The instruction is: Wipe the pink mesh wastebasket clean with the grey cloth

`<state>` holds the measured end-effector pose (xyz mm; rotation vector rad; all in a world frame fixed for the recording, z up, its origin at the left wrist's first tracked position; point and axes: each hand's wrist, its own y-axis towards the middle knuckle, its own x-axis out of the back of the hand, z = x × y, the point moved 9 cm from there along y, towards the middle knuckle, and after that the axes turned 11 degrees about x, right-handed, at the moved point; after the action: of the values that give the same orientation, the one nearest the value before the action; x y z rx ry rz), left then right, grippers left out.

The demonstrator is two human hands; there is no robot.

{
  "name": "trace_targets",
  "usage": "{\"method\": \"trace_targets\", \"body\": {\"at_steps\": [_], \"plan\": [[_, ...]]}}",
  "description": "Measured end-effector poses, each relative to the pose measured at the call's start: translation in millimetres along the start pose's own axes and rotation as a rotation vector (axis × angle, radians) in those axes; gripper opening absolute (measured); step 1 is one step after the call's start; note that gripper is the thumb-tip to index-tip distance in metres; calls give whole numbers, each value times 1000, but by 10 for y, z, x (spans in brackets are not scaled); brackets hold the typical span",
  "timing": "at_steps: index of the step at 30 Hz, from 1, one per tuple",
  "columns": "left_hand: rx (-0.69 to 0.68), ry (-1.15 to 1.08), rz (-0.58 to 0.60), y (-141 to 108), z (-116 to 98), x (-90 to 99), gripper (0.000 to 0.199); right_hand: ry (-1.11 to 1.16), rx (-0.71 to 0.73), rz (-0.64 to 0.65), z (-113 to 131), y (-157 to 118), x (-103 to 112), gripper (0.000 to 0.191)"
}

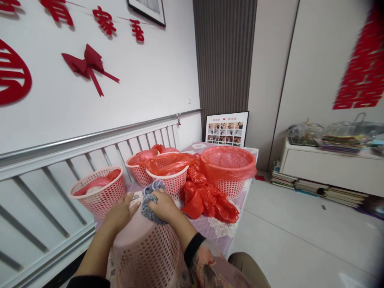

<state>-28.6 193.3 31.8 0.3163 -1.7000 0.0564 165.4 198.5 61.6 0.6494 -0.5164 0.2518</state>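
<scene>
A pink perforated plastic basket [150,256] stands upside down in front of me, its solid base facing up. My right hand [165,206] is closed around a bunched grey cloth [151,206] and presses it on the far right part of that base. My left hand [123,212] lies on the left side of the base, thumb and fingers apart. A small greyish patch shows beside its fingertips, too small to make out.
Behind stand a pink basket [102,196] and more baskets lined with red plastic bags, including a large one [231,188] at the right. Loose red bags [207,200] lie on the lilac tablecloth [222,236]. A white railing [90,160] runs along the left wall.
</scene>
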Motion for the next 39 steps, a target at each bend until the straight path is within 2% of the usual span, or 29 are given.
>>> {"method": "trace_targets", "body": {"at_steps": [4,7,9,13,17,19,21,24,28,30,31,33,37,39], "plan": [[15,4,16,-40,4,5,69,199,-86,-116,-370,-27,-49,31],[25,14,22,-58,-10,26,70,305,-151,-190,-743,-233,-187,39],[29,17,21,-70,-24,43,70,344,-210,-230,-1019,-492,-301,45],[23,3,10,-94,-52,78,69,365,-343,-312,-1489,-1201,-487,69],[14,-4,6,-117,-79,104,69,349,-424,-420,-1691,-1747,-593,77],[21,4,12,-125,-85,110,69,345,-440,-459,-1655,-1823,-622,73],[30,12,21,-131,-88,112,69,349,-430,-476,-1491,-1758,-604,62],[36,19,33,-134,-90,109,69,360,-324,-444,-973,-1468,-457,49],[45,28,34,-124,-77,95,70,296,-80,-356,-185,-1091,-211,51],[45,31,31,-118,-70,89,70,243,2,-320,-45,-1046,-214,54],[42,29,28,-116,-69,88,70,224,20,-318,-75,-1070,-249,54],[40,17,18,-113,-64,93,69,215,-5,-352,-323,-1209,-363,54],[36,-7,3,-117,-58,107,67,259,-210,-445,-1163,-1719,-642,59],[31,-12,0,-122,-63,110,67,269,-300,-455,-1481,-1951,-734,66]]}}
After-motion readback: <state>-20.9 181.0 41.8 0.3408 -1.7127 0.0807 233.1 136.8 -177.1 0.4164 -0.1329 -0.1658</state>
